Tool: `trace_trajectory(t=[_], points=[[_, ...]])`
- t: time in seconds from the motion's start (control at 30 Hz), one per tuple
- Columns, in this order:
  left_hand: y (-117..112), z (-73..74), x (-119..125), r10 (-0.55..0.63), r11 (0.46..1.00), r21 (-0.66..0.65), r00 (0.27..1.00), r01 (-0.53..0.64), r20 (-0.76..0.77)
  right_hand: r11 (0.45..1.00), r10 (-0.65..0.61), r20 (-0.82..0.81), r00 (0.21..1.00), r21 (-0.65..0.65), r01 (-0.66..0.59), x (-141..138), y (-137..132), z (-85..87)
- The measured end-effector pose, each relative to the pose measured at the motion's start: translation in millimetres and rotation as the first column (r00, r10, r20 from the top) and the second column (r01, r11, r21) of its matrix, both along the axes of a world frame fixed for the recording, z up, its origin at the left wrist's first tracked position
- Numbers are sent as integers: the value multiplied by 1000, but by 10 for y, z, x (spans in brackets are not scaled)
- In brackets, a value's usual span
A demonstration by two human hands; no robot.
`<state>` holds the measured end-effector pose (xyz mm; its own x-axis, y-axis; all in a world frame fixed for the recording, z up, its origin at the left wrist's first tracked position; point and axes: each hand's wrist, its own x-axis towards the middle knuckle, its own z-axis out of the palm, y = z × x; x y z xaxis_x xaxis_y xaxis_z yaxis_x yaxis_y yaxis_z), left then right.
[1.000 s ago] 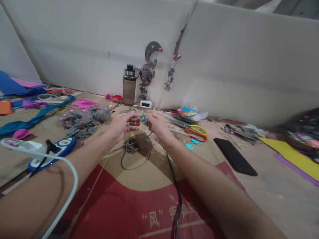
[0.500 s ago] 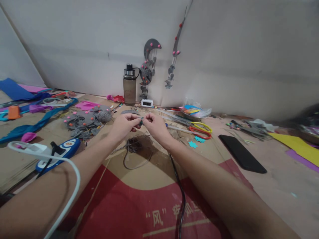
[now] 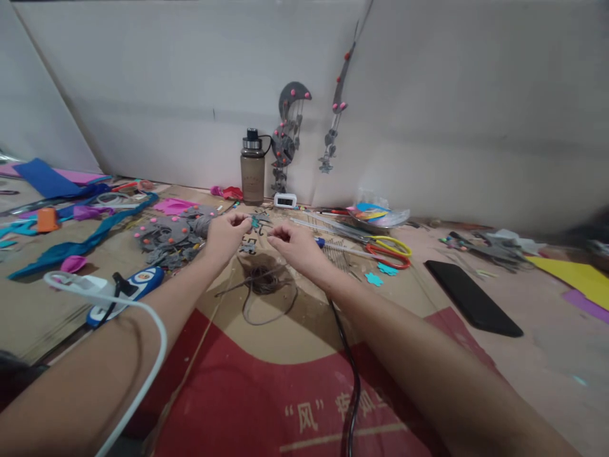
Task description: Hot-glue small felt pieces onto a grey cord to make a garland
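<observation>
Your arms reach over the cardboard (image 3: 304,343), with the phone (image 3: 471,297) well off to the right and the bottle (image 3: 252,166) by the wall. The coil (image 3: 264,282) of cord lies just below your hands. Your left hand (image 3: 227,231) pinches the teal piece (image 3: 255,221) at its fingertips. The piece juts toward your right hand (image 3: 291,244), above the coil. Your right fingers are drawn into a narrow pinch just beside it — what they hold is too small to tell.
</observation>
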<state>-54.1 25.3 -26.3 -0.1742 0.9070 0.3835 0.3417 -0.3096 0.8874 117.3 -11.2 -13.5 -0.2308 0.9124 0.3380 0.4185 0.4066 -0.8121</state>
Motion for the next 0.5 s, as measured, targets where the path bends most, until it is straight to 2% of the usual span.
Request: trace_trajectory(t=[0.13, 0.27, 0.37, 0.5], points=[[73, -28, -112, 96, 995, 38, 995, -96, -5, 993, 45, -56, 997, -104, -51, 46, -79, 169], [115, -17, -185, 121, 993, -30, 973, -117, 199, 945, 130, -302, 944, -252, -210, 131, -184, 395], [137, 15, -235, 124, 991, -92, 920, -96, 372, 912, 179, -469, 865, -251, -325, 221, -276, 571], [167, 55, -302, 166, 985, -129, 846, -116, 507, 913, 217, -542, 812, -182, -365, 329, -422, 798]])
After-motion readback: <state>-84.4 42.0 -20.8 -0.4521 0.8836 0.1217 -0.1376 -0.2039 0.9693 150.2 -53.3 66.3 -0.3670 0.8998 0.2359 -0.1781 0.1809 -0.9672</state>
